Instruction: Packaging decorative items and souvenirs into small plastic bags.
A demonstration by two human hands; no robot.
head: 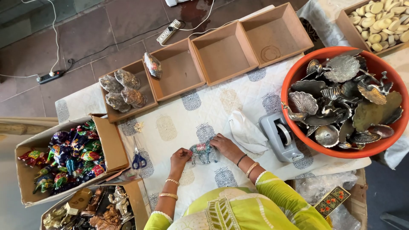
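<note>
While both hands meet at the centre of the cloth [238, 96], a small painted elephant [203, 152] stands between them — held from either side, upright on its legs. Left hand [180, 156]: fingers curled against the figure's rear end, wrist bent inward, bangles at the forearm. Right hand [226, 145]: fingers closed over the head end, forearm angled in from the lower right.

Progress, as judged from the layout: first box [128, 91] holds four wrapped bundles; a fifth bundle [152, 64] sits on the rim of the second box [179, 70]; the two further boxes [251, 42] show bare bottoms. The elephant looks unwrapped, so most of the packing appears left to do.

Stock nearby:
- carton [68, 159] of coloured elephants, left
- carton [98, 208] of brass figures, lower left
- orange tub [379, 104] of silver-toned dishes, right
- tape dispenser [281, 136] just beside the tub
- white wrap [246, 130] near the right hand
- scissors [138, 157] — blue handles, left of the left hand
</note>
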